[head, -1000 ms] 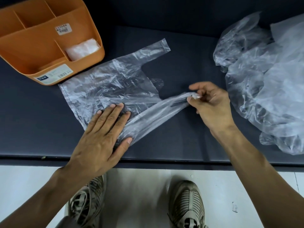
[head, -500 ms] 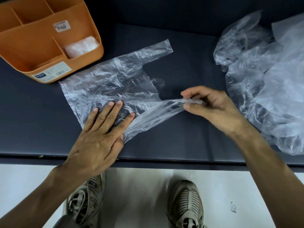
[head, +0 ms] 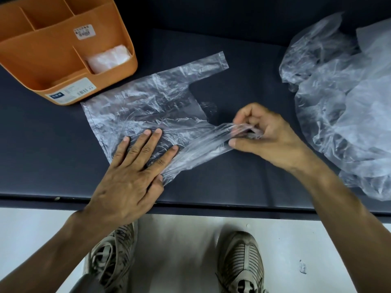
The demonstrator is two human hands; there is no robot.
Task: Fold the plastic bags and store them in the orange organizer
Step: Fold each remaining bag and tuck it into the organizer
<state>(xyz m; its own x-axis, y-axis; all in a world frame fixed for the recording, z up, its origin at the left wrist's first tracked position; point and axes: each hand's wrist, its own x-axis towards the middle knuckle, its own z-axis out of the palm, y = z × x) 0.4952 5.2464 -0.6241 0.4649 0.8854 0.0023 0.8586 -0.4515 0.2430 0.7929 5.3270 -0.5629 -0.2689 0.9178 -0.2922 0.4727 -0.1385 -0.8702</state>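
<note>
A person stands at a dark table [head: 42,149] with a clear plastic bag [head: 148,98] spread flat across the centre of the frame, its far handle [head: 208,64] reaching toward the upper middle. The left hand [head: 131,178], at lower centre, lies palm down with straight, spread fingers pressing the near part of the bag against the table, its grip released. The right hand [head: 266,134], just right of centre, has its fingers curled and its grip clenched on the bag's near handle [head: 203,146], which is gathered into a taut, twisted strand running from under the left hand's fingertips up to the right hand; the right hand's fingers are slightly blurred. The orange organizer [head: 114,39] sits at the upper left of the frame, its near corner just beside the bag's bottom edge, whether touching cannot be told. One of its front compartments, the one at its right end, holds a folded bag [head: 108,58]; the other compartments in view show only orange walls. A loose pile of plastic bags [head: 347,98] fills the right side of the frame, well apart from the organizer. Below the table edge, two worn sneakers [head: 241,261] stand on a pale floor [head: 190,240].
</note>
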